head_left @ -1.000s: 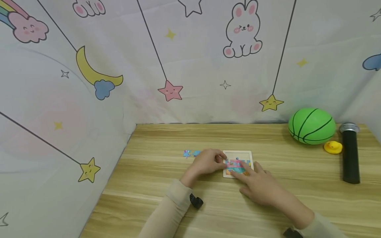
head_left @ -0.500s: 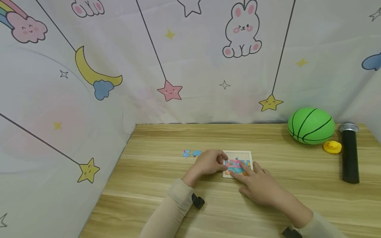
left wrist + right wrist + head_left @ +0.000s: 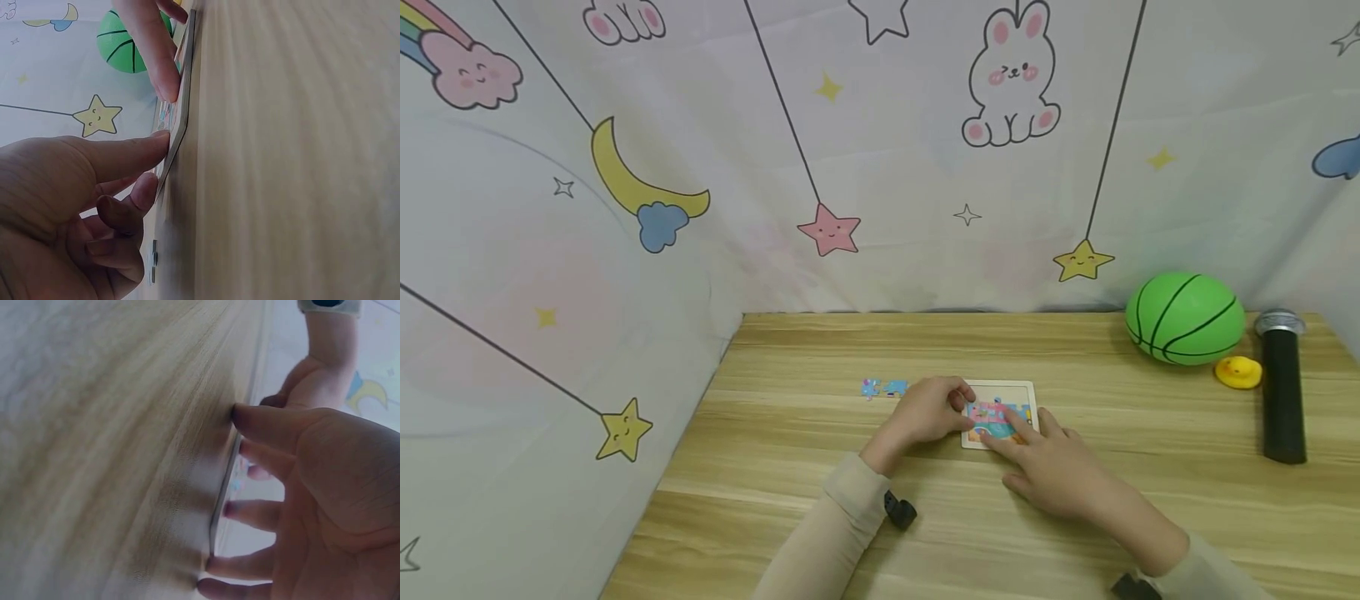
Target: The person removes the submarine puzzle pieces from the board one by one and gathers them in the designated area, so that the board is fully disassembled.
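Observation:
A small jigsaw tray (image 3: 1006, 390) with a pale border lies flat on the table. Joined pink and blue puzzle pieces (image 3: 983, 412) fill its near part; bare board shows at the far side. My left hand (image 3: 927, 408) holds the tray's left edge, thumb and index finger apart, other fingers curled. In the left wrist view its thumb (image 3: 153, 149) rests on the tray's rim. From the right, my right hand (image 3: 1060, 467) presses the pieces with outstretched fingers, covering some of them. In the right wrist view, its other fingers (image 3: 244, 562) stand spread by the tray's edge.
Two loose blue puzzle pieces (image 3: 871, 387) lie left of the tray, beyond the left hand. A green ball (image 3: 1185, 318), a yellow toy duck (image 3: 1238, 372) and a black microphone (image 3: 1283, 392) are at the table's far right. A patterned cloth (image 3: 917, 267) hangs behind the table.
My left hand has shifted slightly right and toward me along the tray's edge, showing more of the second loose piece. The right hand and the tray look nearly still.

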### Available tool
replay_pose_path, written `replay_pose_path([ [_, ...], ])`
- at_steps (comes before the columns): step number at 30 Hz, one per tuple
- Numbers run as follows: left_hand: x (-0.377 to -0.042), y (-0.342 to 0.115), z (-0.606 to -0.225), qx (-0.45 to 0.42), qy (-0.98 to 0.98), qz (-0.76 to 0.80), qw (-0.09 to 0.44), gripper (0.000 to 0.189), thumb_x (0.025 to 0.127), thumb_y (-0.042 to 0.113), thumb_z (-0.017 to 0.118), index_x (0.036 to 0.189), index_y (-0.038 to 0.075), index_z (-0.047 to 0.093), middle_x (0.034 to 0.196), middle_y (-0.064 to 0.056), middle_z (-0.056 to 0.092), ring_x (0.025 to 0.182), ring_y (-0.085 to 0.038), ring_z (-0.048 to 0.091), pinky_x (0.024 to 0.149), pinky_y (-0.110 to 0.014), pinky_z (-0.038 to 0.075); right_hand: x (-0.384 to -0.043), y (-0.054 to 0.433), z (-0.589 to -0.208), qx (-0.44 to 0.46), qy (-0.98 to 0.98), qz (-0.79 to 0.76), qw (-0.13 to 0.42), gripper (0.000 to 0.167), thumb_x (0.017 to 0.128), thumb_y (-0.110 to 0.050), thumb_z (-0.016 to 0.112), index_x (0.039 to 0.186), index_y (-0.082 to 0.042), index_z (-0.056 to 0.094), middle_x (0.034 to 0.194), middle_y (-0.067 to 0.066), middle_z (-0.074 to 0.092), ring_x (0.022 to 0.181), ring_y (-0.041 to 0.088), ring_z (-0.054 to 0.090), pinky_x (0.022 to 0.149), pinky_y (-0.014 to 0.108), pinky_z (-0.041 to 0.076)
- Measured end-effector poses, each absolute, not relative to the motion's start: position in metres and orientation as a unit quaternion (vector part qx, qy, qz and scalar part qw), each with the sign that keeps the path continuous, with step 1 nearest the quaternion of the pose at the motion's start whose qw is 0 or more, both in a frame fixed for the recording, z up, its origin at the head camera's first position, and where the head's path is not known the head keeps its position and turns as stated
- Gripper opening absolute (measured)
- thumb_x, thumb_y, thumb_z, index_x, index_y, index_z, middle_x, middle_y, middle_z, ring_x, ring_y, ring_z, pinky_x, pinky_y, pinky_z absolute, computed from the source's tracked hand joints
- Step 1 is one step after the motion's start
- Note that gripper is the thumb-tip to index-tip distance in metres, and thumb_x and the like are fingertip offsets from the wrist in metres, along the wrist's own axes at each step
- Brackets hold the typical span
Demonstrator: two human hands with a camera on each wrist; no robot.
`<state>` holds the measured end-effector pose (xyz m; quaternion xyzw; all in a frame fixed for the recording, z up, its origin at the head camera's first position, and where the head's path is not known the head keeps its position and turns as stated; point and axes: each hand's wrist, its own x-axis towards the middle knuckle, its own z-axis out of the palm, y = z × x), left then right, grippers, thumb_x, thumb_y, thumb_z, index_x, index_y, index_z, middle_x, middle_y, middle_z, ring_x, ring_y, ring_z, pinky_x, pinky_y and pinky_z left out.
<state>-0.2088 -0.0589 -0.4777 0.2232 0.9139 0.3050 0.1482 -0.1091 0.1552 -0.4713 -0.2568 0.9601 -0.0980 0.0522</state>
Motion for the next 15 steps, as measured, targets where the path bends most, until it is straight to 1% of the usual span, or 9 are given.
replay_pose_path([
  [8,-0.2088,-0.0585,-0.4777,0.219,0.917,0.297,0.148,0.024,0.087,0.020,0.087,0.107,0.018,0.073,0.093,0.008,0.067,0.085,-0.007,0.060,0.077,-0.028,0.049,-0.1101,0.1542,-0.4707,-0.266,0.957,-0.099,0.060,0.056,0.099,-0.039,0.070,0.151,-0.024,0.057,0.158,0.016,0.045,0.131,0.065,0.041,0.088,0.074,0.047],
  [15,-0.2089,-0.0573,-0.4767,0.219,0.917,0.298,0.152,0.025,0.087,0.020,0.086,0.108,0.018,0.073,0.094,0.008,0.066,0.086,-0.008,0.060,0.077,-0.028,0.049,-0.1110,0.1535,-0.4683,-0.264,0.957,-0.098,0.072,0.056,0.098,-0.038,0.071,0.151,-0.023,0.057,0.156,0.015,0.048,0.128,0.069,0.043,0.089,0.072,0.047],
])
